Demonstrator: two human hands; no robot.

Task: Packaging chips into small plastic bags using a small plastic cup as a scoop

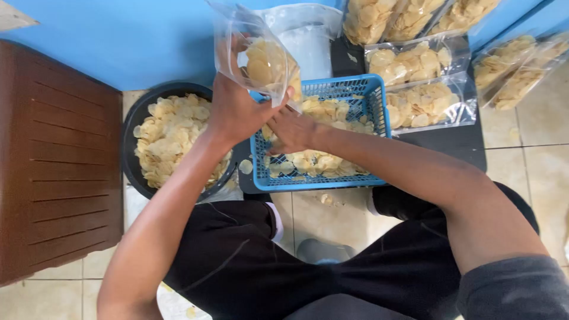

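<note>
Head view: blue basket serves as landmark, sitting on the tiled floor btw the person's knees. Left hand has its grip clamped on a clear plastic bag, held up just above the basket's left rim w/ mouth tilted toward it, prob. so chips drop in cleanly. Right hand is down inside the basket among the chips, fingers curled together on a scoop of them. Left of basket, touching or nearly so: black bowl heaped w/ chips. Behind and right of basket: filled chip bags, laid flat, out of the way.
</note>
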